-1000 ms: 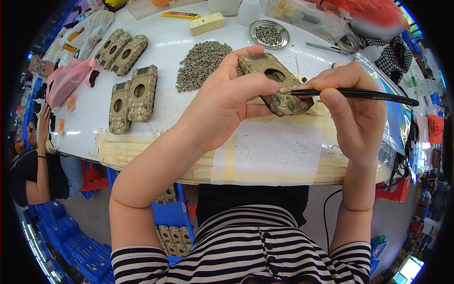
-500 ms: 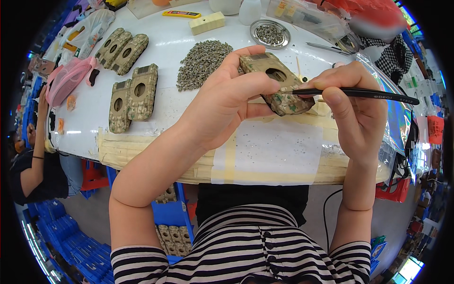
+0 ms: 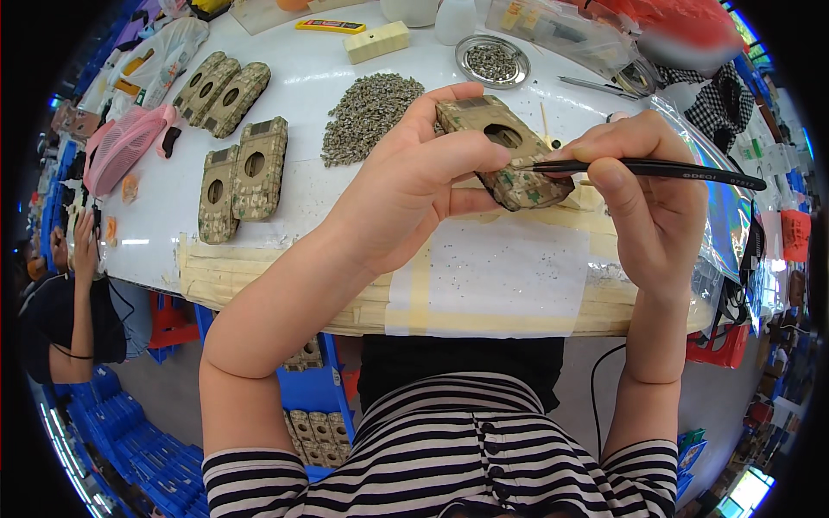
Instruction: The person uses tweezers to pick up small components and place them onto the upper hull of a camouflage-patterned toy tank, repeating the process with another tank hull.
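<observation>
My left hand (image 3: 414, 177) is wrapped round a camouflage-patterned model tank hull (image 3: 479, 121), tilted above the table, with a round opening in its top. Pinched in my right hand (image 3: 652, 203) is a pair of black tweezers (image 3: 682, 171). Their tips meet the hull's near end, close to my left thumb; whether they grip a small part there is too small to tell. Left of my hands two more camouflage hulls (image 3: 261, 168) lie side by side, and several others (image 3: 237, 99) rest farther back.
A heap of small grey-brown parts (image 3: 370, 112) lies beyond my left hand. Farther back are a round metal dish (image 3: 492, 62) of similar parts, a pale block (image 3: 377, 41) and a yellow packet (image 3: 332, 26). Tiny bits dot the white sheet (image 3: 505, 285). At far left sits a co-worker (image 3: 65, 319).
My hands, the hull and the tweezers hold nearly the same place. At far left the co-worker's arm and hand have shifted.
</observation>
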The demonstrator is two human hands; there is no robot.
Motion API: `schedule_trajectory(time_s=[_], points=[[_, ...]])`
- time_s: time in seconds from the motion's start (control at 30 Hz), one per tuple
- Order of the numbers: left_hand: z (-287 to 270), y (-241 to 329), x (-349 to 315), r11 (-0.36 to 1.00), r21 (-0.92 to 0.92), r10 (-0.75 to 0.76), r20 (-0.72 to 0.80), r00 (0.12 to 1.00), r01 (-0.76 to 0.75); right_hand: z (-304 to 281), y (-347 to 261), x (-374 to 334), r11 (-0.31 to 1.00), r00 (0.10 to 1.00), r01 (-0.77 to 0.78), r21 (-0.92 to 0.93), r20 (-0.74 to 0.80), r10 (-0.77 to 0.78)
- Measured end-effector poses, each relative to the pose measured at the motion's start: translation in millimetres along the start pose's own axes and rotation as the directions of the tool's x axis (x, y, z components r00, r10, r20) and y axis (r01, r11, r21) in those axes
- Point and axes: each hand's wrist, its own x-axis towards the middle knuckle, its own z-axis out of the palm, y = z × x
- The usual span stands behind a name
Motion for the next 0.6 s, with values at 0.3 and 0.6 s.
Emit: schedule_trajectory(time_s=[0.3, 0.6], points=[[0.9, 0.5, -0.8, 1.0, -0.015, -0.002, 0.007, 1.0, 0.002, -0.2, 0.2, -0.8, 1.0, 1.0, -0.004, 0.001, 0.002, 0.004], [1.0, 0.7, -0.4, 1.0, -0.029, 0.0, 0.009, 1.0, 0.0, -0.1, -0.2, -0.9, 1.0, 1.0, 0.001, -0.005, 0.001, -0.001]])
